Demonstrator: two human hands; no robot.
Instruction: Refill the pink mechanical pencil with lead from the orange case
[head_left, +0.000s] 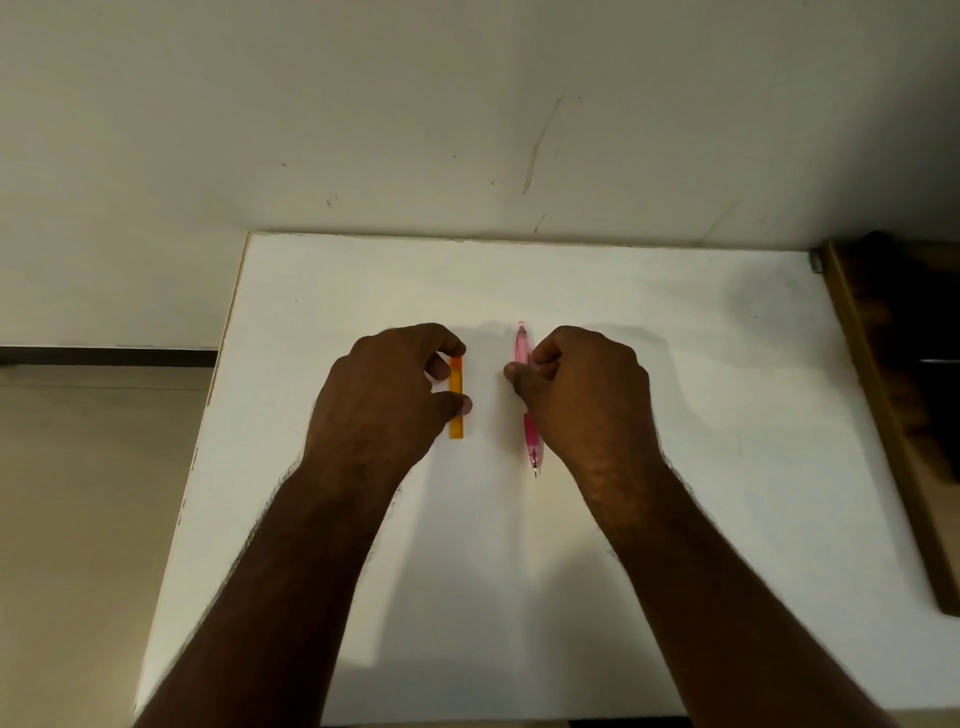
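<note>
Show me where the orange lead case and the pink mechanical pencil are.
Orange translucent plastic lead case (456, 423): head view, on its lower body.
Pink translucent plastic mechanical pencil (533, 448): head view, on its barrel near the tip.

Pink pencil (525, 348): middle stretch hidden under the curled fingers of the right hand (582, 395); tip too small to make out.
Orange case (456, 397): left edge and part of its face covered by thumb and fingertips of the left hand (384, 400); lid seam unclear.
Both forearms: cut off by the bottom edge.
Wooden piece (893, 405) at right: cut off by the right edge, dark, kind not tellable.
</note>
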